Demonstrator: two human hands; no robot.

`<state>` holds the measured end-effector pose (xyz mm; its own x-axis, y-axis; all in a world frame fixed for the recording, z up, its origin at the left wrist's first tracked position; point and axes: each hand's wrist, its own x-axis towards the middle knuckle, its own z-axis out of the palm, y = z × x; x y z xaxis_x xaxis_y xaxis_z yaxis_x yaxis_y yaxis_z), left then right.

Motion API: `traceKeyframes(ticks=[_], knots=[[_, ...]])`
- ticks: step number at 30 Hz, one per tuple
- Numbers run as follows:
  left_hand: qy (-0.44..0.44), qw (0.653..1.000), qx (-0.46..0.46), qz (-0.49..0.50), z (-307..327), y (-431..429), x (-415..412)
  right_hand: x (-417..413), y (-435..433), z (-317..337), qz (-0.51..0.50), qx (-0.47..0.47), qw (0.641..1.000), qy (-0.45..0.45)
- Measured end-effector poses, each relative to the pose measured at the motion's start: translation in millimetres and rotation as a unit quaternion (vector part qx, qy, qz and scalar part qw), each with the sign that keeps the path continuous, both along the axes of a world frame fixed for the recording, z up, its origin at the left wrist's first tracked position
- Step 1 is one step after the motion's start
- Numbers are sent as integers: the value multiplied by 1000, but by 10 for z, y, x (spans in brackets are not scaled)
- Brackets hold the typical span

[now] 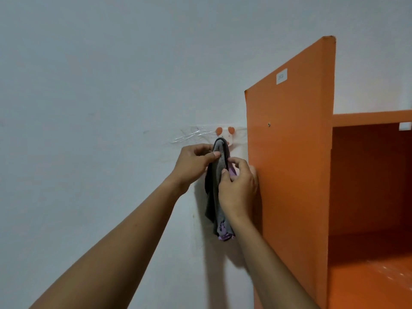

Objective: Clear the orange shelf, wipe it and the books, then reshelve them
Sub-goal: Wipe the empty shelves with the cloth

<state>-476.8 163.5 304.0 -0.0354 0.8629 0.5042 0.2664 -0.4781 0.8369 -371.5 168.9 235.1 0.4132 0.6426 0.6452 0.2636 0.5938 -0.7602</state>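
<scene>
Hanging at a small wall hook with orange ears, fixed to the white wall under clear tape, the grey-and-purple cloth sits just left of the orange shelf — its side panel is close beside my right knuckles. My left grip pinches the cloth's top fold by the hook; my right grip pinches it just below, fingers curled. Both forearms reach up and forward — wrists nearly level.

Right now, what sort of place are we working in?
Likely a room in a home, though little shows: a plain white wall, a cartoon stick-on hook taped to it with a grey cloth hanging on it, and an orange shelf unit beside it.
</scene>
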Motion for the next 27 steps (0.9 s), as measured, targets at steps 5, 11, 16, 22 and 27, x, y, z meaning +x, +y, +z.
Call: traceKeyframes(ticks=[5, 11, 16, 22, 27], knots=[[24, 996, -75, -43, -183, -535, -202, 33, -443, -198, 170, -74, 983, -4], [63, 990, -115, 51, -637, -1473, -184, 450, -1420, -565, 236, -110, 957, -129], [102, 979, -177, 1, -1107, -2412, 0, 1138, -2304, -792, 320, -149, 921, -167], [116, 958, -223, -139, -1231, -3032, 639, 1893, -2804, -846, 293, -256, 920, 47], [-7, 983, -149, -104, -1248, -3147, 1480, 2103, -3235, -1296, 361, -216, 893, 159]])
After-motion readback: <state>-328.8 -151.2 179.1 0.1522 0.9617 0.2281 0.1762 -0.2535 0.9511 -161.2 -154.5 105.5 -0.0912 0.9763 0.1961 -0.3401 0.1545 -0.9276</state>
